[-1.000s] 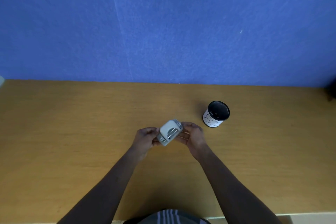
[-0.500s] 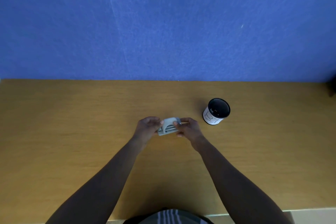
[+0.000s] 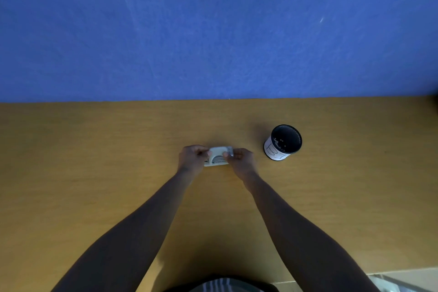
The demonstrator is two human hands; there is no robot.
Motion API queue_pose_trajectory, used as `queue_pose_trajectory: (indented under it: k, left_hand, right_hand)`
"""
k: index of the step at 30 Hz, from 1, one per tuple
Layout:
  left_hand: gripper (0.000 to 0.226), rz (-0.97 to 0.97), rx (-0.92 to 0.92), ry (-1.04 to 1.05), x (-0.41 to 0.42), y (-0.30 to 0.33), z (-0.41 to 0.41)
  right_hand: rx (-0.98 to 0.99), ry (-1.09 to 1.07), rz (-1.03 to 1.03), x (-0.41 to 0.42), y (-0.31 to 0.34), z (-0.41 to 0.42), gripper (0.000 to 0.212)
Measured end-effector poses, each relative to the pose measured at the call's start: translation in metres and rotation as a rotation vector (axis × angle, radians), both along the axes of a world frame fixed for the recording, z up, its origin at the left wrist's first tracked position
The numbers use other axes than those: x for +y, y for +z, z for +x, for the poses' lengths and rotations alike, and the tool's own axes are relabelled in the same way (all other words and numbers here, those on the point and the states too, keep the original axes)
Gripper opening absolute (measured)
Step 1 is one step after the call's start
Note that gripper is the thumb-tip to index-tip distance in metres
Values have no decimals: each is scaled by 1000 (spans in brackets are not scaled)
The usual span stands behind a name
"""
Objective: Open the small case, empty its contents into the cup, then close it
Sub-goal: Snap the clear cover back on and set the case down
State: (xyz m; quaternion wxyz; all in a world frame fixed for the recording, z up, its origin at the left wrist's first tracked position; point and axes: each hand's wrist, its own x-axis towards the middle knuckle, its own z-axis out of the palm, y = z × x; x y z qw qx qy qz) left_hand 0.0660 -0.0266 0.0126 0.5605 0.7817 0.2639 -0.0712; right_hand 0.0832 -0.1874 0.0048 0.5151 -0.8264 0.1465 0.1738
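Small pale grey plastic case point(image 3: 218, 156), seemingly light, rigid and slick, sits on the wooden table point(image 3: 94, 149), pinched at its ends by left hand point(image 3: 192, 158) and right hand point(image 3: 241, 158), left of the black cup point(image 3: 283, 142).

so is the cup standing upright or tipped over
Upright. The cup stands on the table with its dark round mouth facing up, apart from both hands. Small pale specks show inside it.

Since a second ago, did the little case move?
Yes. The small case has come down toward the table and turned level between the left hand and right hand, left of the cup.
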Motion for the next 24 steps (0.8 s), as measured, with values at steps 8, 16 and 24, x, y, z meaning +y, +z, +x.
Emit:
queue_pose_trajectory:
  k: [8,16,24]
  left_hand:
    - [20,157,-4,-56,-6,-2,9]
    - [22,278,-31,-83,-15,2,4]
    - [29,416,-143,-143,-2,-2,-16]
  right_hand:
    - [-108,61,-191,6,-1,2,33]
    - [-177,136,-300,8,1,-1,27]
    - [-354,260,-438,-6,-6,-19,32]
